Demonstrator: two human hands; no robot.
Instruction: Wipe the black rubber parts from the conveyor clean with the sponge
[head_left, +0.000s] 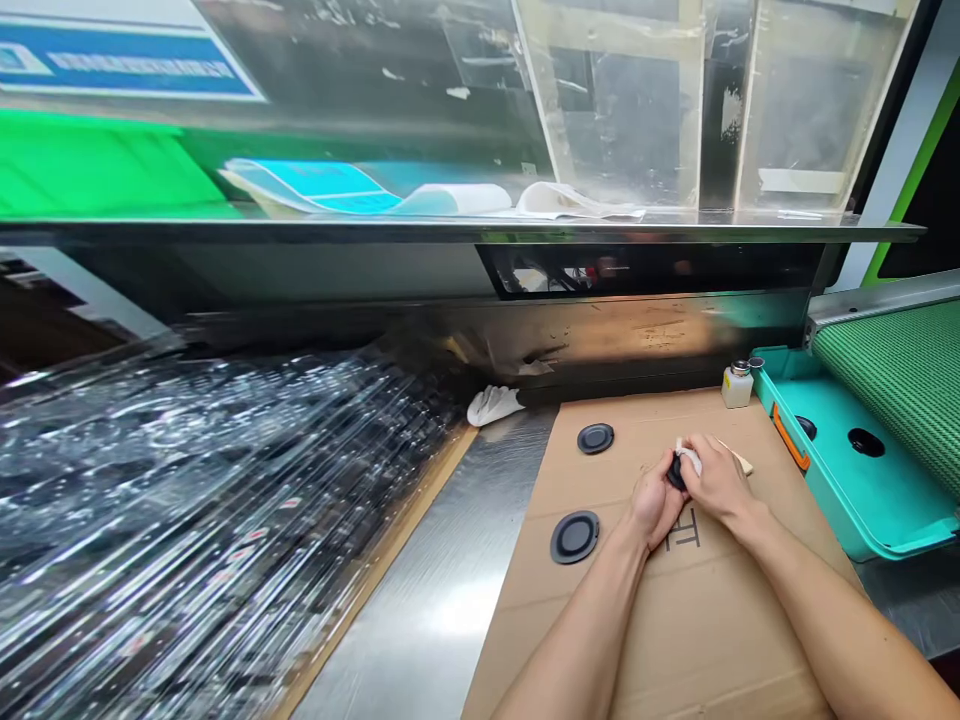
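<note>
Over a cardboard sheet (675, 630), my left hand (654, 500) is closed on a small black round part (676, 473), mostly covered by the fingers. My right hand (718, 478) pinches a white cloth (689, 457) and presses it against that part. Two dark round discs with raised rings lie flat to the left of my hands: one disc (595, 438) farther off, a larger-looking disc (575, 537) nearer. Just behind my right hand a pale flat piece (742, 462) pokes out; its kind is hidden.
A teal bin (892, 500) at the right holds two dark round parts, beside a green conveyor belt (900, 370). A small white bottle (737, 385) stands at the cardboard's back corner. Shiny plastic-wrapped stacks (210, 530) fill the left. A metal shelf (450, 232) spans above.
</note>
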